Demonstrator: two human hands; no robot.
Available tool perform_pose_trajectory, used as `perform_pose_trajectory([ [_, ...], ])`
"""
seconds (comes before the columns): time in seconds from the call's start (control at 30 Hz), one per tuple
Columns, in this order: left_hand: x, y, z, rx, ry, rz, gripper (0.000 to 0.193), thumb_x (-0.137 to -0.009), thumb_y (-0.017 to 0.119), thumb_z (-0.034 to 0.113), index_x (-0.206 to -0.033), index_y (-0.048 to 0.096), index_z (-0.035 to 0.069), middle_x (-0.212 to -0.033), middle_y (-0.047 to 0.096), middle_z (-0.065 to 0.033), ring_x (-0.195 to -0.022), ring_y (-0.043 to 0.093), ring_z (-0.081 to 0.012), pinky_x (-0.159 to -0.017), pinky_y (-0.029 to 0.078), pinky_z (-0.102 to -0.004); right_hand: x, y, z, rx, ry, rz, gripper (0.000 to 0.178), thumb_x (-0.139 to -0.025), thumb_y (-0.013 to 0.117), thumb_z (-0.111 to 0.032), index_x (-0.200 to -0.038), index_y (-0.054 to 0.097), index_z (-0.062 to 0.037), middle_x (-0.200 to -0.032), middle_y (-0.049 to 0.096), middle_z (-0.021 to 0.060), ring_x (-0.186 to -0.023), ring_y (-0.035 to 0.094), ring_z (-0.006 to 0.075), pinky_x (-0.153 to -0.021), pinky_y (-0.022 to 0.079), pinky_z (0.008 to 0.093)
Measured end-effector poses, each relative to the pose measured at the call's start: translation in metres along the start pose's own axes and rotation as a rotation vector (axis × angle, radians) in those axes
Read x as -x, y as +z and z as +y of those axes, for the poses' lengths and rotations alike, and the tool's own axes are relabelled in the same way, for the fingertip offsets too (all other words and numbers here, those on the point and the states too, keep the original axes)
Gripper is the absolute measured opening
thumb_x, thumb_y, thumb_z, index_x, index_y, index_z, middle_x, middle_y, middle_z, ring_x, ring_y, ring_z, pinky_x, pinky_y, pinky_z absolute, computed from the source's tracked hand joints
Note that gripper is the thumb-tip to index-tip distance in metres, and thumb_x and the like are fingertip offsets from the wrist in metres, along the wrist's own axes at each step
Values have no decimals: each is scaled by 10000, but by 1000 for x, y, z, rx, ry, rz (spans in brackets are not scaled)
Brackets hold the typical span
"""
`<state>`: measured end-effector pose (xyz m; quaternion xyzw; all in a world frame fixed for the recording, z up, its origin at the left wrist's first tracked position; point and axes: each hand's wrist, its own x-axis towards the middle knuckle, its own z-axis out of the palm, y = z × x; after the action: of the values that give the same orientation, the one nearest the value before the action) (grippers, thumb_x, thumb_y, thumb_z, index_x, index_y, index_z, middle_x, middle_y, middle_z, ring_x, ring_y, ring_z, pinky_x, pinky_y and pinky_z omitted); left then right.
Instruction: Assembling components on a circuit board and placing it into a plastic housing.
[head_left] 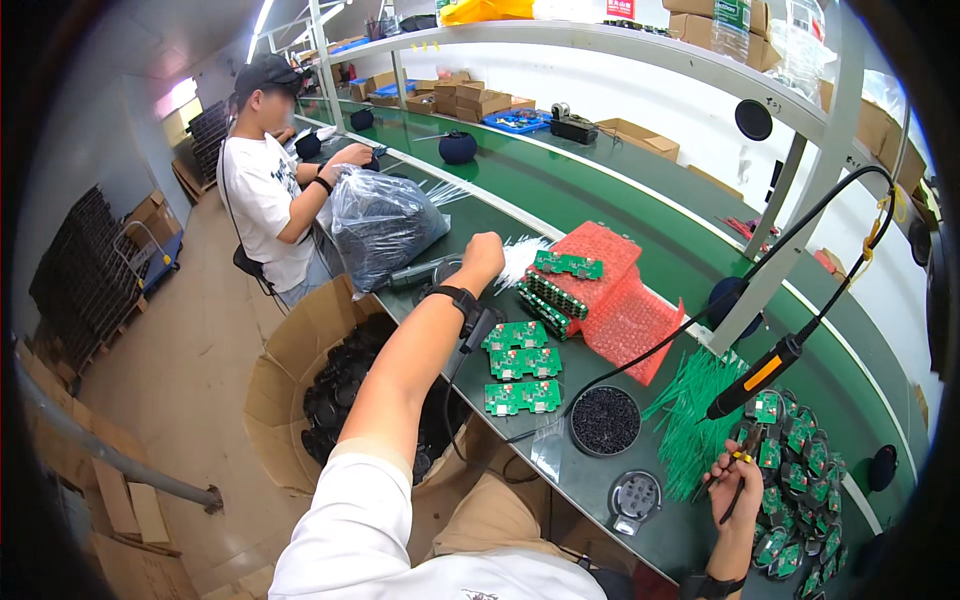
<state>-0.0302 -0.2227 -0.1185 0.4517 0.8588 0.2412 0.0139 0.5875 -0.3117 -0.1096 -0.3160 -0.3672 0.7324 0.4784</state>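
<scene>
My left hand (482, 260) is stretched far out over the bench, fingers curled closed; what they hold, if anything, is hidden. Just beyond it lies a bundle of white cable ties (522, 258). At the lower right, my right hand (738, 487) grips pliers (741, 457) with yellow and black parts, beside a heap of round black housings fitted with green boards (795, 470). Loose green circuit boards (522, 397) lie in a column between my arms. More boards (553, 303) are stacked by red bubble wrap (618, 325). A single round black housing (635, 497) sits near the bench edge.
A round dish of small black screws (605, 420) and green cable ties (690, 410) lie mid-bench. An electric screwdriver (757, 378) hangs above them on its cord. A carton of black parts (275, 385) stands below left. A co-worker (272, 180) handles a plastic bag (385, 225).
</scene>
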Motion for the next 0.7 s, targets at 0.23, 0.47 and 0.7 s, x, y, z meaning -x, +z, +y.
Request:
perform_pose_trajectory([
  [0.23, 3, 4, -10, 78, 251, 248, 156, -790, 665, 61, -893, 782, 72, -894, 731, -184, -826, 722, -324, -778, 570, -410, -1, 7, 3, -33, -4, -18, 483, -1002, 511, -261, -1389, 456, 24, -958, 591, 45, -865, 568, 179, -799, 488, 389],
  [0.47, 107, -99, 41, 546, 253, 311, 170, -882, 613, 27, -1021, 709, 15, -777, 707, -86, -641, 681, -143, -629, 538, -293, -1, 8, 2, -20, -34, 10, 487, -1050, 468, -344, -1465, 424, -93, -985, 595, 27, -905, 573, 155, -844, 490, 348],
  [0.7, 282, -83, 66, 1202, 129, -234, 152, -953, 626, 70, -1096, 646, 20, -884, 648, -3, -700, 607, -79, -620, 499, -239, 3, 8, 0, 3, -15, 16, 484, -1052, 456, -383, -1450, 435, -109, -943, 590, 25, -878, 575, 159, -819, 486, 348],
])
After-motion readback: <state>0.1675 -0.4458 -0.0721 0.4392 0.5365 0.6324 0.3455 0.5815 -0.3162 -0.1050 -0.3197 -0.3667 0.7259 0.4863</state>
